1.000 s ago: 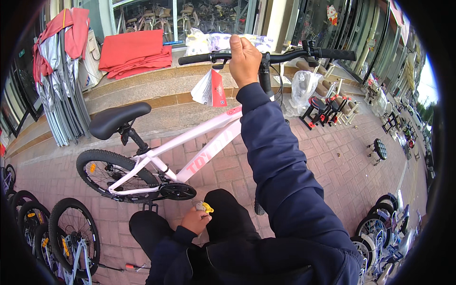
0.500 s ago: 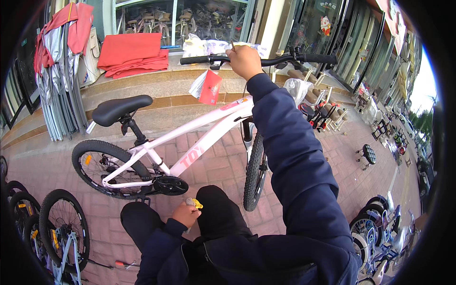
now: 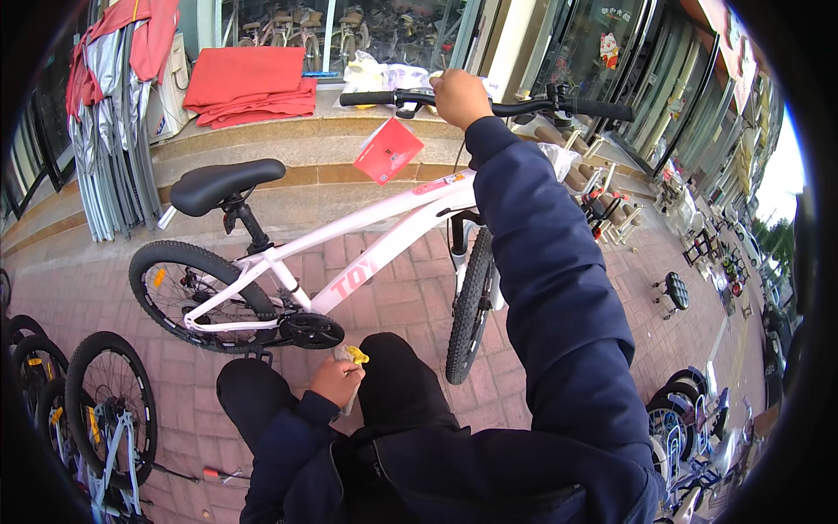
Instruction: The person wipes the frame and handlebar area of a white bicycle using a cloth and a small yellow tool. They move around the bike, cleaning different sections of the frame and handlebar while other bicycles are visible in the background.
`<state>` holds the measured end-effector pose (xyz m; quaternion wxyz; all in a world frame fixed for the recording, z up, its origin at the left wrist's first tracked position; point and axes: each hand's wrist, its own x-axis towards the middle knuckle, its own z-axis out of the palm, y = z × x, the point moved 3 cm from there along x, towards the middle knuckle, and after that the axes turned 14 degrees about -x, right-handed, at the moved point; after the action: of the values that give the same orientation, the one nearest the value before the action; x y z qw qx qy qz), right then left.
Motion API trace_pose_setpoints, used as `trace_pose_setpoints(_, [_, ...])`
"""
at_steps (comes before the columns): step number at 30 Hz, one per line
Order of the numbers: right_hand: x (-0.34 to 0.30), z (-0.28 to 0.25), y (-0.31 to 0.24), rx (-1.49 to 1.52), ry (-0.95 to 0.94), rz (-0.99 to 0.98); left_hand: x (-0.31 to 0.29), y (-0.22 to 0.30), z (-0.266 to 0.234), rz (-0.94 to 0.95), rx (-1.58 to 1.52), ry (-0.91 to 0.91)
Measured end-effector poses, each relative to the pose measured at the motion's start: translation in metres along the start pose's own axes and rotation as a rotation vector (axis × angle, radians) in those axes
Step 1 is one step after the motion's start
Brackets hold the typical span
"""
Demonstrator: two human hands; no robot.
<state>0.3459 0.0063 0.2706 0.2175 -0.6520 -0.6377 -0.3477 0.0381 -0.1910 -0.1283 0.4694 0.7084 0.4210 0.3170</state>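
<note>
A white-and-pink bicycle point(image 3: 384, 236) stands upright across in front of me, its black saddle point(image 3: 225, 184) to the left. My right hand point(image 3: 460, 98) is closed at the middle of the black handlebar point(image 3: 515, 108), over the stem. Whatever its fingers grip is hidden by the hand. From the bar hangs a red card tag point(image 3: 389, 150). Low by my knees, my left hand point(image 3: 337, 382) is closed round a small yellow item point(image 3: 355, 354) in a pale, crumpled wrapper. The front wheel point(image 3: 471, 306) stands just right of my right knee.
Stone steps point(image 3: 323, 171) run behind the bicycle, with folded red cloth point(image 3: 246, 87) on them. Folded poles with red fabric point(image 3: 113, 157) stand at the left. Bicycle wheels point(image 3: 109, 410) crowd the lower left, near a red-handled tool point(image 3: 218, 474). More bicycles point(image 3: 690, 419) and a black stool point(image 3: 675, 293) are on the right.
The handlebar and my right hand sit slightly farther right in view, and the red tag has swung to face me more. My left hand keeps the yellow item, slightly higher in view.
</note>
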Motion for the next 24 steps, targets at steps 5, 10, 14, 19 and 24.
trace_pose_setpoints(5, [-0.003, 0.002, 0.001, -0.022, -0.015, -0.023, 0.004, 0.001, -0.001, 0.028, -0.077, 0.038])
trace_pose_setpoints(10, [-0.007, 0.004, 0.006, 0.138, 0.006, 0.037, 0.008, 0.0, -0.001, -0.001, -0.131, 0.08])
trace_pose_setpoints(14, [-0.009, -0.002, 0.007, 0.228, -0.115, -0.03, 0.011, 0.003, 0.003, 0.054, -0.107, 0.12])
trace_pose_setpoints(19, [-0.009, -0.019, -0.009, 0.488, -0.096, 0.056, 0.013, 0.005, 0.005, 0.05, -0.113, 0.114])
trace_pose_setpoints(24, [-0.067, -0.027, -0.072, 0.7, -0.329, -0.227, 0.02, 0.006, 0.002, -0.002, -0.296, 0.092])
